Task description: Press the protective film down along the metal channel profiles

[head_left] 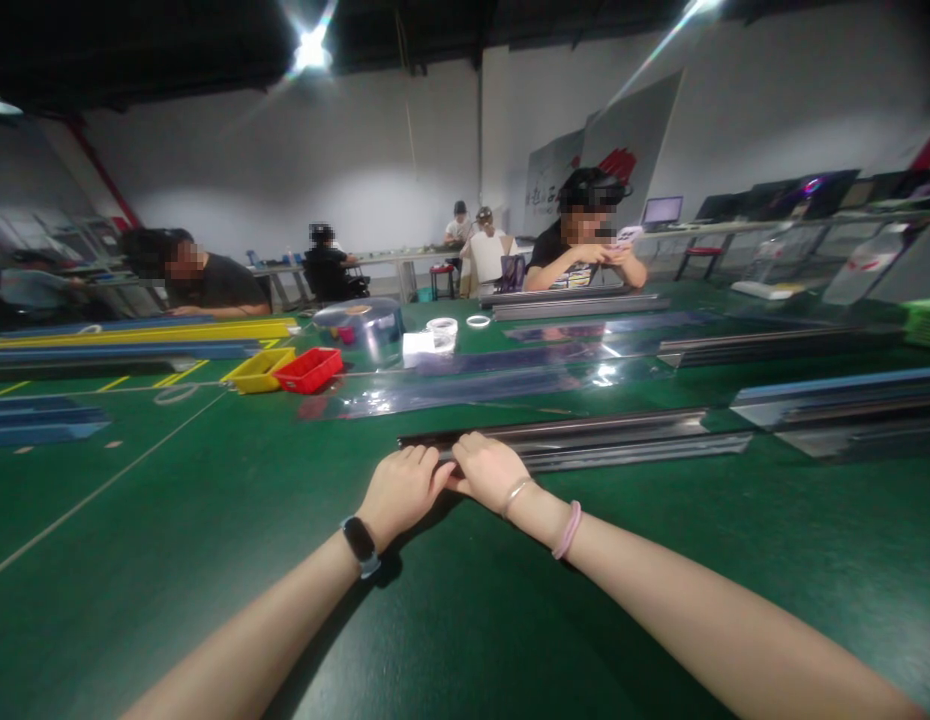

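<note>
In the head view, a long dark profile (615, 428) is seen lying on a green table (465, 640), its left end covered by two bare hands set side by side. The left hand (405, 490) is closed narrowly, its fingers curled over that left end; the right hand (491, 472) is bent over the same profile just beside it, the thumbs brought close together — how firmly the profile is pinched cannot be told, since its underside is hidden. A watch (360, 541) is worn on the left wrist, and a thin bracelet (517, 495) and a pink band (567, 530) are worn on the right. Just beyond the profile, clear plastic strips (465, 390) are spread, with glare caught on their surface. Beyond its left end and farther left, a red tray (310, 371) and a yellow tray (261, 371) are placed close together, and a roll of clear film (382, 332) is stood past them. To the right of the profile, blue profiles (840, 392) are laid. Well beyond it, a phone (628, 237) is held by a seated co-worker (585, 255).
</note>
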{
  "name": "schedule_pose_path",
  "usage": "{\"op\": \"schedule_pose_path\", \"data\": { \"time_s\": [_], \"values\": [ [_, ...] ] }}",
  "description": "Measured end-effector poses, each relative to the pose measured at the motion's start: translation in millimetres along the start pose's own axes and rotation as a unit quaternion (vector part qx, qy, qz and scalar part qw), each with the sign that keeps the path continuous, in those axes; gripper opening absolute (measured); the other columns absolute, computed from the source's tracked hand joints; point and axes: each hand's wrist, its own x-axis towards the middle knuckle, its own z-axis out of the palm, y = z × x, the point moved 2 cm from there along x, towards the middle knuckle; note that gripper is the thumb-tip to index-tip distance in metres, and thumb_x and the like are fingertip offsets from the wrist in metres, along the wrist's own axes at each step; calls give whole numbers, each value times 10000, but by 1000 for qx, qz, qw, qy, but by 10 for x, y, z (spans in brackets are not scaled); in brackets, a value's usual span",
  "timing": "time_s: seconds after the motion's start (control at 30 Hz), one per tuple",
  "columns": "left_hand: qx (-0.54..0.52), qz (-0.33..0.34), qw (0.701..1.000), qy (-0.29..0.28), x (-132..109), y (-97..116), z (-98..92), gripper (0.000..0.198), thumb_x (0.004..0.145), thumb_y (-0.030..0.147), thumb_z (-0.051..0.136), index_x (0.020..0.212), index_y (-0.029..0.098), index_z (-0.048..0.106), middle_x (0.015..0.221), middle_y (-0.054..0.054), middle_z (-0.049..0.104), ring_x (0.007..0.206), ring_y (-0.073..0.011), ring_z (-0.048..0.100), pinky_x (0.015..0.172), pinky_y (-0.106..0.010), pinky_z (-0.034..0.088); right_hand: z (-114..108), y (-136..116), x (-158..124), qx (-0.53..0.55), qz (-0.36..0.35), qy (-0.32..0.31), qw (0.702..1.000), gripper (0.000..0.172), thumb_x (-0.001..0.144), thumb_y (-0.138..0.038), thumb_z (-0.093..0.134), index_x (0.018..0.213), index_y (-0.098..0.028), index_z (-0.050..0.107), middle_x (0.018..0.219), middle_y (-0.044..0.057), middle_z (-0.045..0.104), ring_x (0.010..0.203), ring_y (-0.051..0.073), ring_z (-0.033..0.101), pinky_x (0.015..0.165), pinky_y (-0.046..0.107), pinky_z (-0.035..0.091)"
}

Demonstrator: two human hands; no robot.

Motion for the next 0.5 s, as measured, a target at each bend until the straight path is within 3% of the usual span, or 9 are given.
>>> {"op": "schedule_pose_path", "data": {
  "time_s": [0.23,0.5],
  "values": [
    [20,-19,999,32,-19,-40,-15,343,836,368,308,657,156,510,663,-67,546,694,-174,500,674,-309,360,-15,-18,-6,17,17,-11,1000,360,758,-476,433,781,-131,533,768,81,567,758,188,511,703,300,362],
    [0,-41,999,20,-16,-49,-4,375,838,392,289,635,162,503,647,-62,570,638,-160,519,616,-281,369,-44,-27,-5,17,31,-33,999,417,761,-527,385,794,-140,538,770,81,581,749,191,526,683,293,360]
  ]
}}
